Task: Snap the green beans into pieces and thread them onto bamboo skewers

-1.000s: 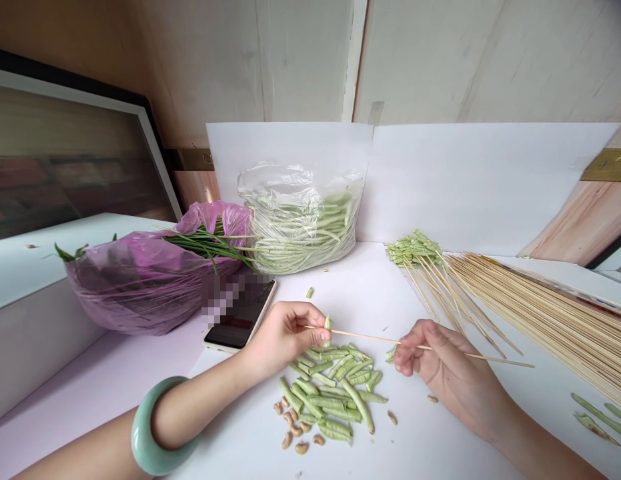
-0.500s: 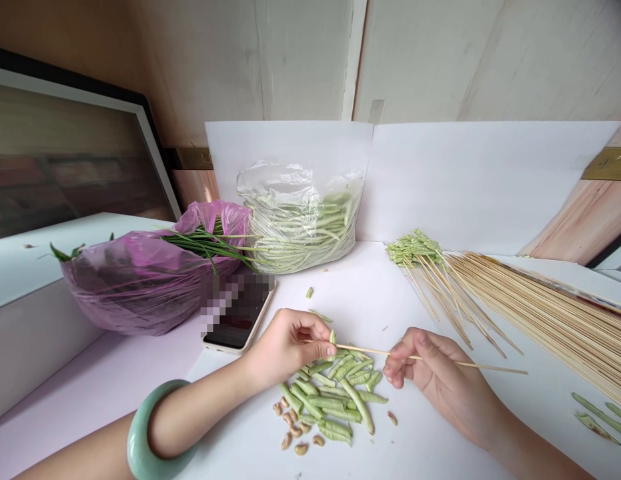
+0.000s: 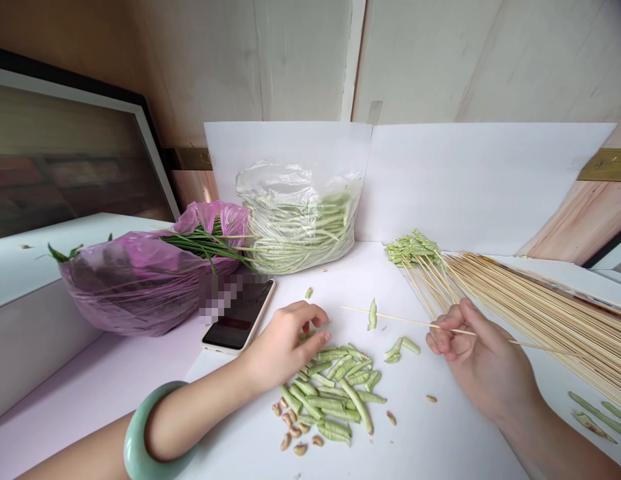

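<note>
Skewer [image 3: 405, 321], right hand [image 3: 485, 360] moved right; left hand [image 3: 287, 348] let go.

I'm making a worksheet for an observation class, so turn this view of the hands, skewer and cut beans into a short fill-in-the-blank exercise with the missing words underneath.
1. The skewer is held in the ____ hand.
2. Exactly ____ bean piece is threaded on that skewer.
3. The thick green bangle is worn on the ____ arm.
4. The large bundle of bare sticks lies on the ____ side of the picture.

Missing words: right; one; left; right
</note>
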`<state>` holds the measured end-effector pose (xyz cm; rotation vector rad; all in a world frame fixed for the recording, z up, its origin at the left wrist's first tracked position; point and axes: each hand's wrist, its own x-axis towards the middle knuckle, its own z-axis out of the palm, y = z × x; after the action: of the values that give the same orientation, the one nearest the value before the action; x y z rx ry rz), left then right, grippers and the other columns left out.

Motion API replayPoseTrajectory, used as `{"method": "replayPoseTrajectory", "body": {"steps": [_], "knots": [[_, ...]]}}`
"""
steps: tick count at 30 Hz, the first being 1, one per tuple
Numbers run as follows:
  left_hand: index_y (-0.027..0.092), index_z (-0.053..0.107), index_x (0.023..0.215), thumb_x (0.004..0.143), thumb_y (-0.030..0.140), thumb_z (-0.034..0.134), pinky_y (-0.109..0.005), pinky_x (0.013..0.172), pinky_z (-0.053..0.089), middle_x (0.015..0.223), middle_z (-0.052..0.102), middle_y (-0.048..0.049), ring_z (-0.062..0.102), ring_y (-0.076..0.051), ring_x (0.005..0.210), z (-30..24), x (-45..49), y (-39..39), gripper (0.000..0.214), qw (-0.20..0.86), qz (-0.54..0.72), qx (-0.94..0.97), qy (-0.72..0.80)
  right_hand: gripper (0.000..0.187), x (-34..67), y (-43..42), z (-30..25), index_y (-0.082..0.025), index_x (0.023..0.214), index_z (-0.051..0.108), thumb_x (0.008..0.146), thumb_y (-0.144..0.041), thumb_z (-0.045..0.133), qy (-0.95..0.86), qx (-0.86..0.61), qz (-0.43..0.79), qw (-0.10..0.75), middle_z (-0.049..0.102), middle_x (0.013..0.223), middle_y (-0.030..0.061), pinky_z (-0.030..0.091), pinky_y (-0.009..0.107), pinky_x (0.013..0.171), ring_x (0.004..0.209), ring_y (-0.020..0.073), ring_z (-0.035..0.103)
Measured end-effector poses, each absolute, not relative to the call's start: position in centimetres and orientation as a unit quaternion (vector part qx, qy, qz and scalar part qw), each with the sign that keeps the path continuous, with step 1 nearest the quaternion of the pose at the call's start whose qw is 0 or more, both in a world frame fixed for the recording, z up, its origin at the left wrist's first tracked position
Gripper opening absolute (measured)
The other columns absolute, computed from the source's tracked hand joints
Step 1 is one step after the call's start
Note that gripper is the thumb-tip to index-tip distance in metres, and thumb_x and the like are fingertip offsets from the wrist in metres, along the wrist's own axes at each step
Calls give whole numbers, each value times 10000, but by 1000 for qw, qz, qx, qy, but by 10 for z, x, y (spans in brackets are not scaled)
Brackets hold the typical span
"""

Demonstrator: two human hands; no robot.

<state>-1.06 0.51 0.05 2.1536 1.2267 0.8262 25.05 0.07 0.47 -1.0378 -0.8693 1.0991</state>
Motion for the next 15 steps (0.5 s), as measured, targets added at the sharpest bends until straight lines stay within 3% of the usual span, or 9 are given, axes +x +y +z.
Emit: {"method": "replayPoseTrajectory", "body": {"steps": [6,15], "knots": [[190,637,934,839,156,510,-289,774,439,893,626,-82,554,-206,891,1,-7,-3,162,206,196,912,296,373,252,2,7,-209,466,607,655,-517,699,-373,-476,470,643,465,389,-6,377,264,456,431,119,446],[194,646,903,797,85,496,-265,726,440,844,650,-61,590,-184,800,-4,-7,-3,214,190,219,895,340,356,251,1,5,-218,476,631,631,-526,717,-391,-474,465,637,474,431,-3,379,275,438,441,130,458]]}}
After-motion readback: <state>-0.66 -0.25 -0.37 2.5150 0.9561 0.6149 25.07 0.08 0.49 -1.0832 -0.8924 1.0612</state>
